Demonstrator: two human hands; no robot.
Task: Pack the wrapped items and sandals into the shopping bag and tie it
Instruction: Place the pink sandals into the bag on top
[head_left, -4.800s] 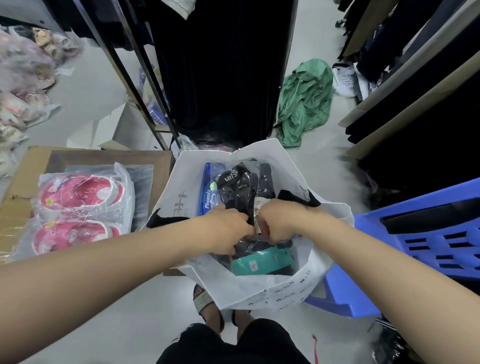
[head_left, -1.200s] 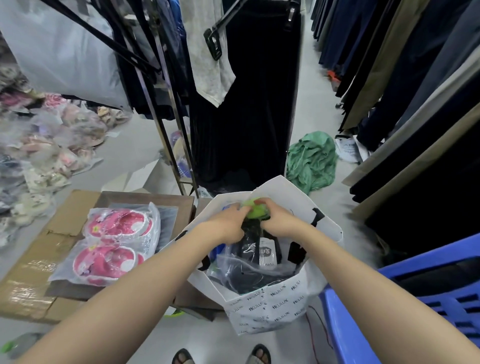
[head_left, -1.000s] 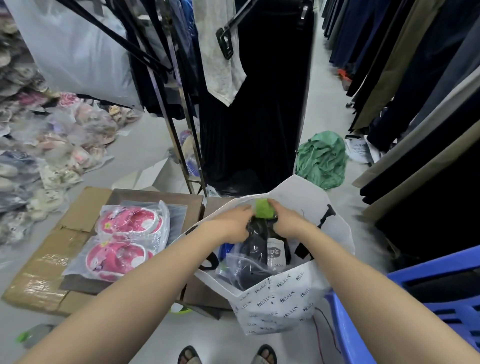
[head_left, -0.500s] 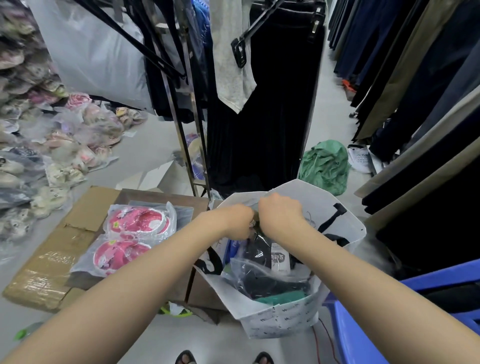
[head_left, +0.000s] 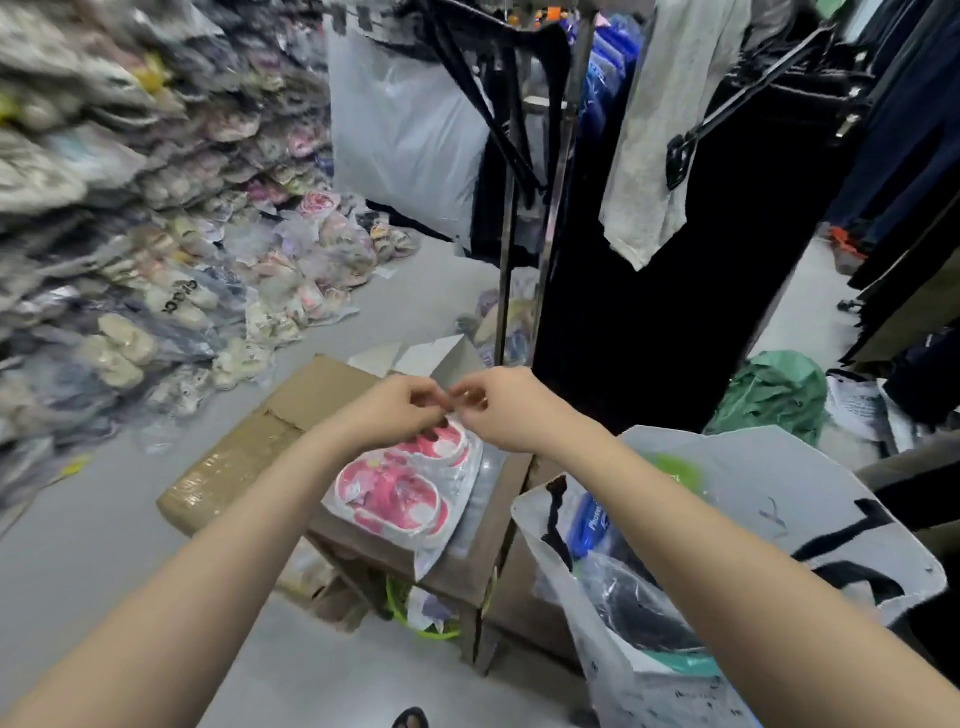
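Note:
A clear plastic pack of pink sandals (head_left: 400, 493) lies on a cardboard box (head_left: 244, 457) in the middle. My left hand (head_left: 389, 410) and my right hand (head_left: 498, 408) meet over the pack's far end, fingertips pinched together at its wrapper edge. The white shopping bag (head_left: 779, 509) stands open at the lower right, apart from both hands. Inside it are a dark wrapped item (head_left: 634, 608), a blue packet (head_left: 589, 525), something teal (head_left: 685, 662) and a green piece (head_left: 670, 462). The bag's black handles (head_left: 852, 530) hang loose.
Heaps of bagged shoes (head_left: 156, 249) fill the left side. A metal clothes rack (head_left: 511, 218) with hanging dark garments (head_left: 675, 291) stands behind the box. A green cloth (head_left: 769, 395) lies on the floor at right. A second box (head_left: 415, 571) sits under the sandals.
Both hands left the shopping bag and moved left to the pink sandals pack. The view swung left and up, so the bag now sits at the lower right.

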